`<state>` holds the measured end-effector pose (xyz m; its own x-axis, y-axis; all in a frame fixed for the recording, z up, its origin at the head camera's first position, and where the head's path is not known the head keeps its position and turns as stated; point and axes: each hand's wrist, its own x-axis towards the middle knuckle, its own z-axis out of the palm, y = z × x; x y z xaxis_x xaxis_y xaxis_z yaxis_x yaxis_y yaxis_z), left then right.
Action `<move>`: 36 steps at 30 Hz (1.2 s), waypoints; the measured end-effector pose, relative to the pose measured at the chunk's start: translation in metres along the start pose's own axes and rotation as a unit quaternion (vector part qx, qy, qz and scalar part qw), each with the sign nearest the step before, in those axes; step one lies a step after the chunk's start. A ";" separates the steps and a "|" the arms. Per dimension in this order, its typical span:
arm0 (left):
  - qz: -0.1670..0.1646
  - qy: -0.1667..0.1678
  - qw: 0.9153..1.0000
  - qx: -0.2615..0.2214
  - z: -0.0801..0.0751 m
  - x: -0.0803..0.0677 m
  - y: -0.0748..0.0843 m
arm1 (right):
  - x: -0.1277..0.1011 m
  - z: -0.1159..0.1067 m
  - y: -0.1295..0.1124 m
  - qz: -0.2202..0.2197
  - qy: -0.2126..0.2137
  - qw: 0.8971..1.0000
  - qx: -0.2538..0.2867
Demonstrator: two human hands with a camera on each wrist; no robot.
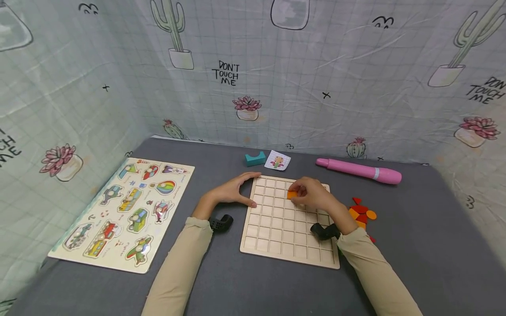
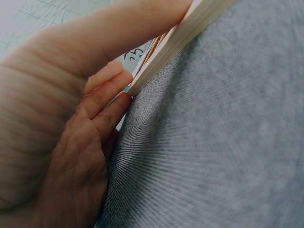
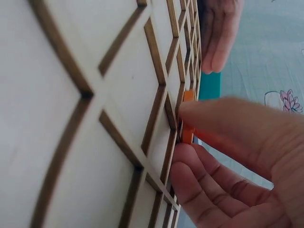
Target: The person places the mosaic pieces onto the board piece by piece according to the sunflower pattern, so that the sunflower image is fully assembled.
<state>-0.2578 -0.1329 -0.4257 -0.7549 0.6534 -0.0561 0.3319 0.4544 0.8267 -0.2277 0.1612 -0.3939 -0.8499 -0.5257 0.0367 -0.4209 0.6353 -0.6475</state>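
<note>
Your right hand (image 1: 312,193) fingers pinch an orange tile (image 1: 291,195) over the wooden grid board (image 1: 276,228); your left hand (image 1: 233,191) braces its corner, fingers straight, on grey cloth table (image 1: 415,245), cactus-print curtains (image 1: 356,66) around.

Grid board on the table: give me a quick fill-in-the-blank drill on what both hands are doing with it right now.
1. The right hand pinches an ____ piece over the grid board.
2. The left hand steadies the board's ____ edge.
3. The marker behind the board is ____.

Missing words: orange; left; pink
</note>
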 end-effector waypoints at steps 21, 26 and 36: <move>-0.007 0.002 1.000 0.009 0.000 0.000 -0.005 | 0.000 0.007 0.000 0.006 0.024 0.999 0.026; -0.012 0.003 1.000 0.009 0.000 -0.001 -0.004 | 0.000 0.007 -0.001 0.000 0.023 1.000 0.020; -0.002 0.007 1.000 0.020 0.002 0.001 -0.005 | -0.004 0.004 0.000 -0.007 0.031 0.999 0.023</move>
<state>-0.2590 -0.1333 -0.4308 -0.7637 0.6436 -0.0512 0.3509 0.4804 0.8038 -0.2231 0.1611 -0.3976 -0.8625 -0.4976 0.0916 -0.4191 0.6011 -0.6805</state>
